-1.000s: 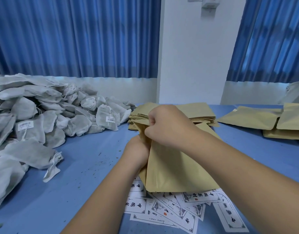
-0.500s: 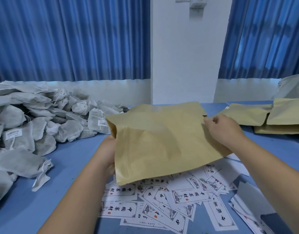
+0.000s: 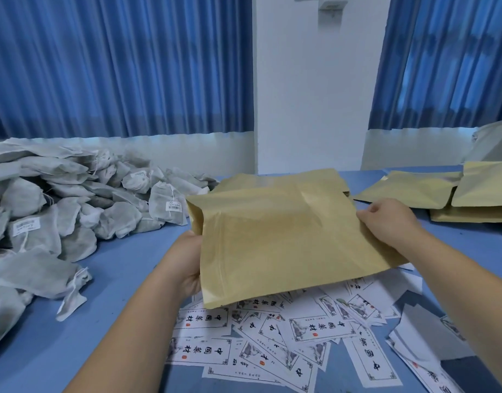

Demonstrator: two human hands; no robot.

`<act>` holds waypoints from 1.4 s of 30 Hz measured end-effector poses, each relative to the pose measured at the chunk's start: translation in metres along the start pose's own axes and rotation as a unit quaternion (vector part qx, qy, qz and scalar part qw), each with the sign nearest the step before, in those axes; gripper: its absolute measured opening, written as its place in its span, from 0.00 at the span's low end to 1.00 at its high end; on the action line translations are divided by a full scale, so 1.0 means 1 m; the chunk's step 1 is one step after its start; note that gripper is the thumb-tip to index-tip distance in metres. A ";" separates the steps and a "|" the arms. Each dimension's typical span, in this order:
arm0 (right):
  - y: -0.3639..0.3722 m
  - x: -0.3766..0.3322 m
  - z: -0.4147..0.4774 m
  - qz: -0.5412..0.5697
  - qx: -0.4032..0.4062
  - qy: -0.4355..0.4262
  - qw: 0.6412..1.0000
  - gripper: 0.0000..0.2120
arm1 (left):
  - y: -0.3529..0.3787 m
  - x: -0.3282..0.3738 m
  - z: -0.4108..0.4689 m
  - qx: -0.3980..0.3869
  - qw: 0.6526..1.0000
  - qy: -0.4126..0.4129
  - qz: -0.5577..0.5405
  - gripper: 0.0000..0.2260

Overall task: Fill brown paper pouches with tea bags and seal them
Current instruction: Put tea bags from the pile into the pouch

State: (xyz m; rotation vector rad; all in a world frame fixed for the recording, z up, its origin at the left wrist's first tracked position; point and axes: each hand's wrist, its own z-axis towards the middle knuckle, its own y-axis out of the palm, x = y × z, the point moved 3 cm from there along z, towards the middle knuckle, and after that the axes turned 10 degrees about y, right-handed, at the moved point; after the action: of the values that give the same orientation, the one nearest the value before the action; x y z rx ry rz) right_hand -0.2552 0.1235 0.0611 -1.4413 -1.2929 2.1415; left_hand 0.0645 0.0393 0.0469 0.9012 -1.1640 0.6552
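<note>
A brown paper pouch (image 3: 286,242) is held clear of the blue table (image 3: 116,282), broad face up and slightly tilted, with its long edges running left to right. Its left edge is gripped by the left hand (image 3: 187,262), whose fingers are hidden behind the paper. A pressed line is seen just inside that edge and parallel to it; whether the mouth is parted cannot be told. The right edge is pinched by the right hand (image 3: 391,222), with the fingers curled onto the top face near the far corner.

Printed labels (image 3: 272,338) are scattered loosely and overlapping under the pouch's near edge and out toward the right. A stack of flat pouches (image 3: 275,177) lies just behind the held one and is largely covered by it. Further pouches (image 3: 476,191) are piled at the far right, and a narrow strip of bare table is left between them and the right hand.

The left side is taken up by a heap of tea bags (image 3: 74,214), some with strings and tags showing. The nearest of these lie close to the pouch's far left corner. An open wedge of table is left between the heap and the left forearm, widening toward the near edge.

The far edge of the table is met by a white wall (image 3: 315,109) flanked by blue curtains (image 3: 116,66).
</note>
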 end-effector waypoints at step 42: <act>0.060 -0.200 -0.156 0.003 -0.125 -0.361 0.924 0.06 | -0.099 0.046 -0.032 0.150 0.831 0.092 0.528 0.11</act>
State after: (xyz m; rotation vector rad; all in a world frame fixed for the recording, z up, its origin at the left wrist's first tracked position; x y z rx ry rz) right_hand -0.0138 0.0463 0.1196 -0.7062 -1.8446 2.7122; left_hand 0.1746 0.0166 0.0619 0.3463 -1.3558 1.8268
